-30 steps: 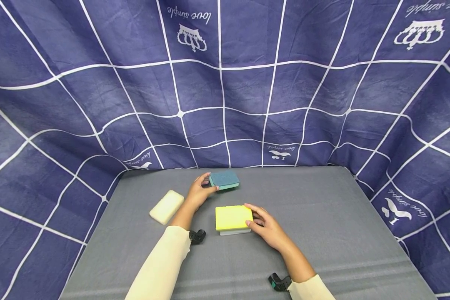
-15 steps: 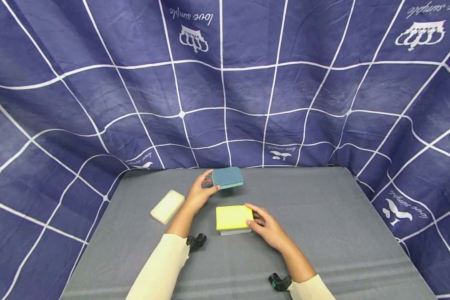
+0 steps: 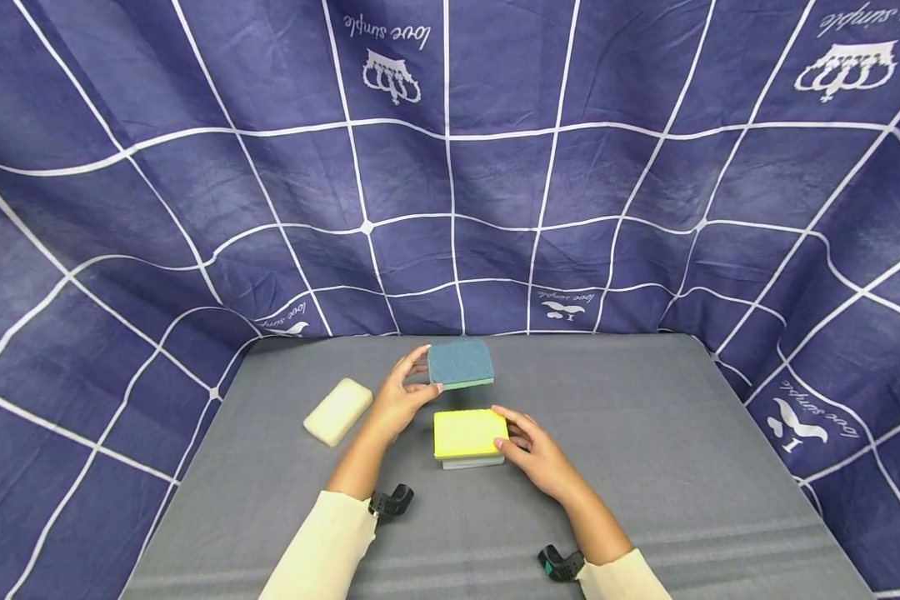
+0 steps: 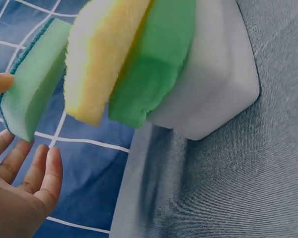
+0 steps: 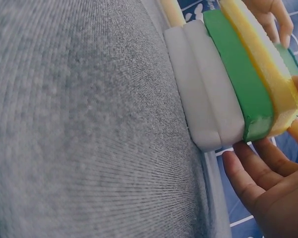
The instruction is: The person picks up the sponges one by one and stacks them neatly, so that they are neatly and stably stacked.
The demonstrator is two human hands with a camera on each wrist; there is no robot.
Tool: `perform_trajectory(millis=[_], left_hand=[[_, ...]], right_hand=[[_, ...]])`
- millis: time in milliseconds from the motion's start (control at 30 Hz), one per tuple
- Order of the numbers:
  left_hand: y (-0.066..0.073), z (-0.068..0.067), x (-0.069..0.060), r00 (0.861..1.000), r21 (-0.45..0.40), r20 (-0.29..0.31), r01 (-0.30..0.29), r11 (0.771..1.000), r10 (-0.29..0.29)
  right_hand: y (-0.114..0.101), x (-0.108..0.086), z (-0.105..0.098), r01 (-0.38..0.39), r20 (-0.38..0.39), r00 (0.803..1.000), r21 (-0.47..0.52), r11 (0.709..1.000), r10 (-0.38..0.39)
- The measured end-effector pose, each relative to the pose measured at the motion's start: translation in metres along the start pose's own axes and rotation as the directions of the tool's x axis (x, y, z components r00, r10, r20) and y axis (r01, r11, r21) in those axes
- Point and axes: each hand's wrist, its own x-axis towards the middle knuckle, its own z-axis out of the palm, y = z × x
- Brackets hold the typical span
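Note:
My left hand (image 3: pixel 399 402) pinches the left end of a sponge with a dark teal top (image 3: pixel 461 363) and a pale green underside, held off the table behind a stack. The stack has a yellow sponge (image 3: pixel 469 433) on top, a green layer (image 5: pixel 238 74) under it and white sponges (image 5: pixel 203 89) at the bottom. At the stack's right end, my right hand (image 3: pixel 538 458) grips the yellow sponge between thumb and fingers. In the right wrist view, the lower fingers reach down beside the green and white layers.
A cream sponge (image 3: pixel 337 412) lies flat on the grey cloth-covered table (image 3: pixel 645 433), left of my left forearm. A blue curtain with white lines (image 3: pixel 495 183) hangs at the back and both sides.
The left hand has lifted the teal sponge off the table and carried it slightly right and nearer the stack. The right hand and the stack have hardly moved.

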Motion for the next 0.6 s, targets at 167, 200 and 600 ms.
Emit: perform_trajectory(millis=[167,200,600], left_hand=[[0.002,0.000,-0.010,0.999,0.006,0.001,-0.045,0.999,0.045],[0.002,0.000,-0.012,0.998,0.009,0.004,-0.055,0.998,0.055],[0.000,0.004,-0.034,0.994,0.057,0.026,-0.103,0.993,0.102]], right_hand=[[0.000,0.000,0.000,0.014,0.000,1.000,0.000,1.000,-0.014],[0.000,0.000,0.000,0.017,0.000,1.000,-0.001,1.000,-0.017],[0.000,-0.001,0.001,-0.016,0.007,1.000,-0.003,1.000,0.016]])
